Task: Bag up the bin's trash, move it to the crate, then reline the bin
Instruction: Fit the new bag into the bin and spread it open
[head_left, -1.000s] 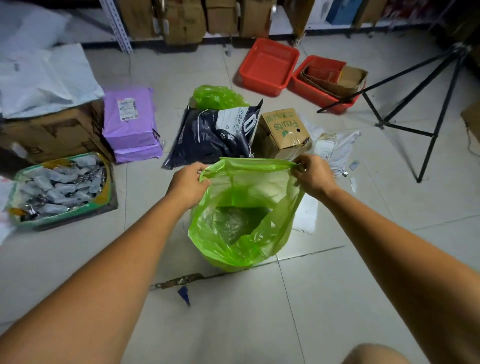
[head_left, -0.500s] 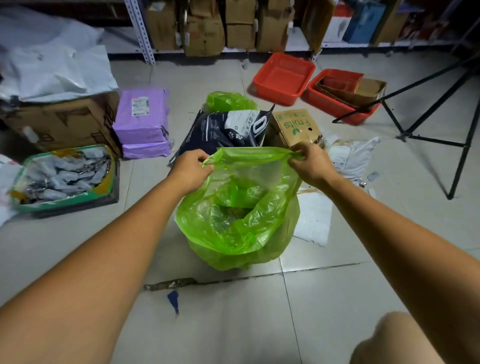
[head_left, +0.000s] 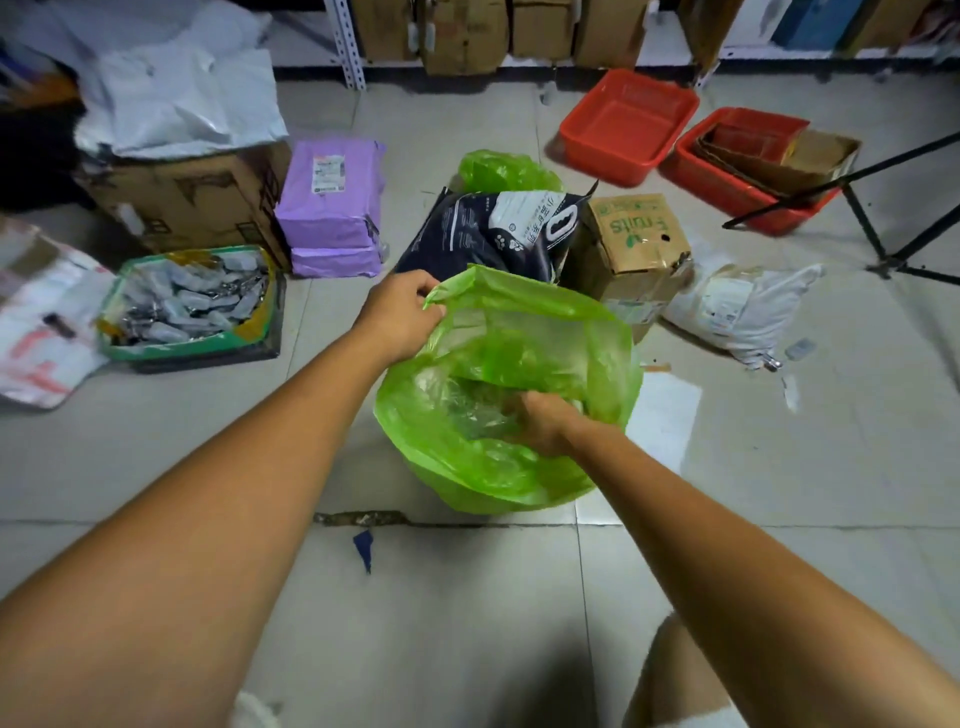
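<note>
The right hand (head_left: 540, 423) has let go of the far rim of the green bag (head_left: 545, 332) since half a second ago and now reaches down inside the bag's mouth, fingers curled toward the crumpled clear plastic within; whether it grips anything cannot be told. The left hand (head_left: 400, 317) still pinches the bag's rim at the upper left, holding that edge raised. The bag sits on the tiled floor (head_left: 467, 597), centre of view, its mouth wide open and its lower body bulging outward.

Just behind the bag lies a dark pet-food sack (head_left: 493, 228), with a second green bag (head_left: 506, 171) bunched behind it. Beside the sack stands a cardboard box printed "Fruits" (head_left: 639, 244). Farther back right are two red crates (head_left: 628, 124), one empty, the other holding flattened cardboard. To the left sit purple parcels (head_left: 330, 202) and a green-edged tray of silver packets (head_left: 192, 301).
</note>
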